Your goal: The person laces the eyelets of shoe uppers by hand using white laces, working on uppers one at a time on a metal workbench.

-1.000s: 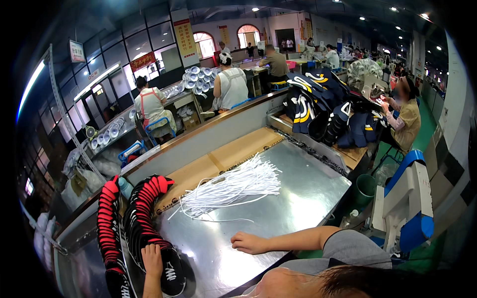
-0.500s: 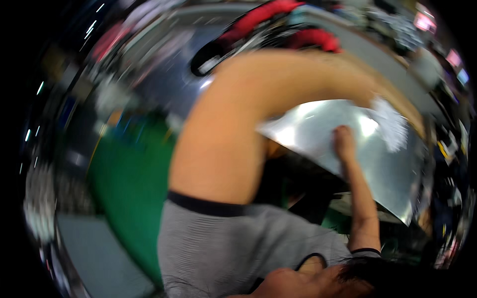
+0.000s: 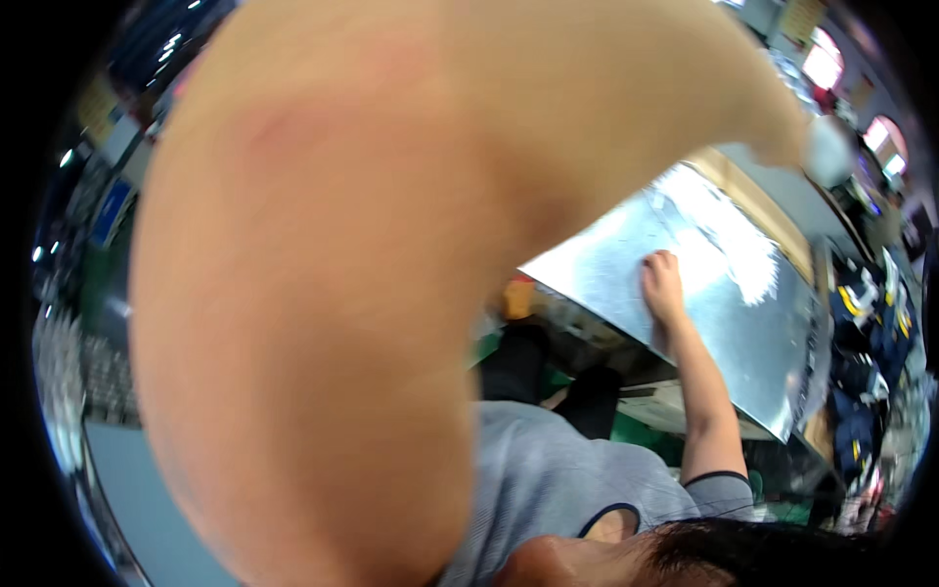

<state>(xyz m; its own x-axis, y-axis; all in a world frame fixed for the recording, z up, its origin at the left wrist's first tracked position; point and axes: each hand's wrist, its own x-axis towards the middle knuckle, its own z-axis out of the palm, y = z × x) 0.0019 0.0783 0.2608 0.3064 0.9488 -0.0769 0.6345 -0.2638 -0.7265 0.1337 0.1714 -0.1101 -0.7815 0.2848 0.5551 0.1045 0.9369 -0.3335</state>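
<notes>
My left arm is raised very close and fills the left and upper part of the view. Its hand point(image 3: 785, 137) is at the upper right, above the far side of the metal tabletop, closed on a blurred white wad point(image 3: 829, 153) whose kind I cannot make out. My right hand point(image 3: 664, 282) rests on the shiny metal tabletop point(image 3: 734, 323) near its front edge, fingers extended and slightly bent, holding nothing visible. A ragged bright white patch point(image 3: 736, 240) lies across the tabletop's far side; I cannot tell whether it is material or glare.
A wooden strip point(image 3: 758, 201) borders the tabletop's far edge. Dark blue items with yellow marks point(image 3: 856, 362) are piled at the right. Under the table's front edge something orange point(image 3: 518, 296) shows near my dark-clothed legs point(image 3: 516, 360). A grey-blue flat surface point(image 3: 142, 499) is at lower left.
My left hand has lifted from the tabletop toward the upper right with the white wad. The left arm has come much closer to the view. My right hand stays on the metal.
</notes>
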